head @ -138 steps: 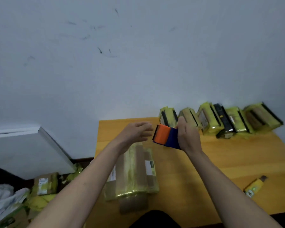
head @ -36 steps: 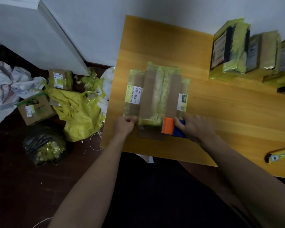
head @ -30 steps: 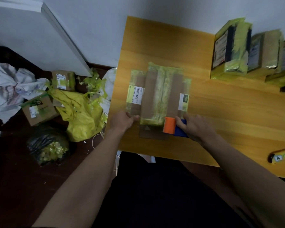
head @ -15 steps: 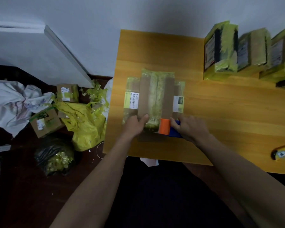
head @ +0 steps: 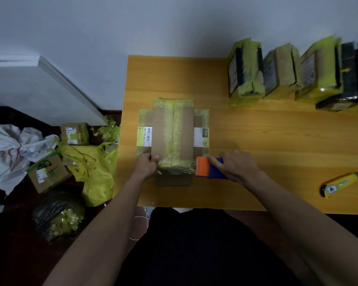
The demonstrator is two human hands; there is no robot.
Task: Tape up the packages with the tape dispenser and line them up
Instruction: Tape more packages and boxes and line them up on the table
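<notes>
A flat cardboard package (head: 173, 137) with yellow-green tape and white labels lies on the left part of the wooden table (head: 277, 145). My left hand (head: 146, 165) grips its near left corner, thumb on top. My right hand (head: 237, 166) holds the orange and blue tape dispenser (head: 207, 168) at the package's near right corner. A clear strip of tape stretches across the package's near edge between both hands. Several taped packages (head: 245, 73) stand in a row at the back right.
A yellow utility knife (head: 342, 183) lies near the table's front right. On the floor to the left are small cardboard boxes (head: 47, 174), yellow plastic bags (head: 91, 166), a black bag (head: 58, 213) and white cloth (head: 10, 149). A white board (head: 39, 87) leans on the wall.
The dispenser has moved right along the package's near edge, drawing tape out from my left hand. The view has shifted left, showing more of the standing row.
</notes>
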